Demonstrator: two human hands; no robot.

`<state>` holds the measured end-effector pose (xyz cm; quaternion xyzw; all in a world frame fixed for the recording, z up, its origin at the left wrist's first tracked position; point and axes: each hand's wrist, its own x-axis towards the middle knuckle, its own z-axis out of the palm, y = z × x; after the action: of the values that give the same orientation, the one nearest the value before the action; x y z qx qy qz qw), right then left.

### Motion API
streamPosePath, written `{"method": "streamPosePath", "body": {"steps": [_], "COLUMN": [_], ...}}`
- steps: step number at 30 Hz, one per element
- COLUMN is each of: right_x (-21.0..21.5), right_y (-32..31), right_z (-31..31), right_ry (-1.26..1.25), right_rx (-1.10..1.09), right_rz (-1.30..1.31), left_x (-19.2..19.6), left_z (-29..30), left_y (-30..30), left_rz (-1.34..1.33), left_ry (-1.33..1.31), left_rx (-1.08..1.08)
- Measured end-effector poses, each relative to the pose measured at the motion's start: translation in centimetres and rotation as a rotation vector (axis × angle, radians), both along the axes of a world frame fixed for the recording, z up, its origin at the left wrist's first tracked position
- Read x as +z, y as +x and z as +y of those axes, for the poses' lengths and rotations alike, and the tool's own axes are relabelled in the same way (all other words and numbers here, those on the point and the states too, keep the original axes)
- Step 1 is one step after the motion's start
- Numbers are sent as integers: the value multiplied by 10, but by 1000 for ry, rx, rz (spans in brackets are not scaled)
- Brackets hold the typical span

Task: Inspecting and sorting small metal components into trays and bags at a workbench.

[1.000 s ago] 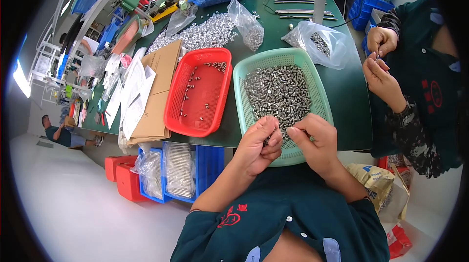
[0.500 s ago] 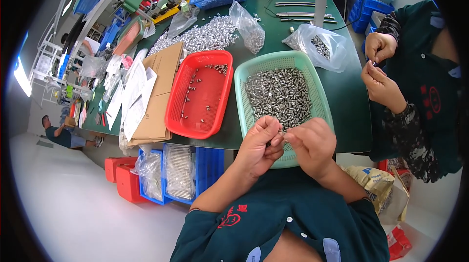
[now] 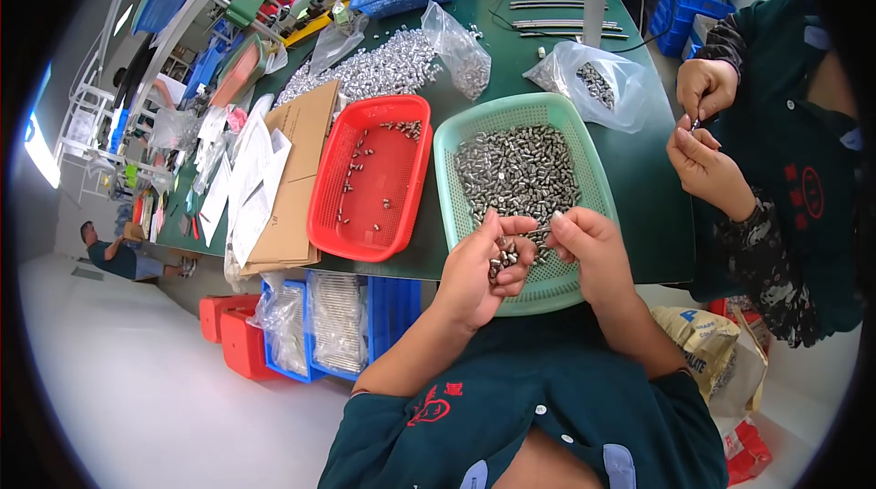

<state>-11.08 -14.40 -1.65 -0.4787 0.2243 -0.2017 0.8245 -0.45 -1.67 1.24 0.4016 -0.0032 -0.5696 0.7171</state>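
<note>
My left hand (image 3: 479, 275) is cupped around several small metal parts (image 3: 501, 263), short shiny cylinders, with its index finger and thumb stretched toward my right hand. My right hand (image 3: 591, 250) is pinched, its thumb and finger meeting a small metal part (image 3: 542, 229) that is partly hidden between the two hands. Both hands hover over the near end of a light green basket (image 3: 445, 161), which holds a thick layer of the same metal parts (image 3: 520, 170). Left of it stands a red basket (image 3: 374, 188) with a few such parts scattered inside.
Clear bags of parts (image 3: 595, 88) and a heap of silvery pieces (image 3: 383, 65) lie farther back on the green table (image 3: 643, 188). Cardboard (image 3: 297, 174) and papers are at the left. A co-worker's hands (image 3: 707, 138) work at the right.
My hands have moved slightly apart, and the left has turned so the parts in its palm show. The co-worker's hands have shifted a little.
</note>
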Motion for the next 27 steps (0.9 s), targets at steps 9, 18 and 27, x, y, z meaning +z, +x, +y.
{"method": "streamPosePath", "body": {"steps": [9, 18, 27], "right_x": [23, 10, 12], "right_y": [-11, -7, -3], "right_z": [-7, 9, 15], "right_ry": [-1411, -584, -726], "right_rx": [-264, -108, -154], "right_rz": [162, -4, -34], "left_x": [-2, -25, -20], "left_z": [9, 12, 12], "left_y": [8, 5, 3], "left_rz": [-33, 174, 226], "left_ry": [-5, -232, -242], "left_rx": [-45, -53, -33]}}
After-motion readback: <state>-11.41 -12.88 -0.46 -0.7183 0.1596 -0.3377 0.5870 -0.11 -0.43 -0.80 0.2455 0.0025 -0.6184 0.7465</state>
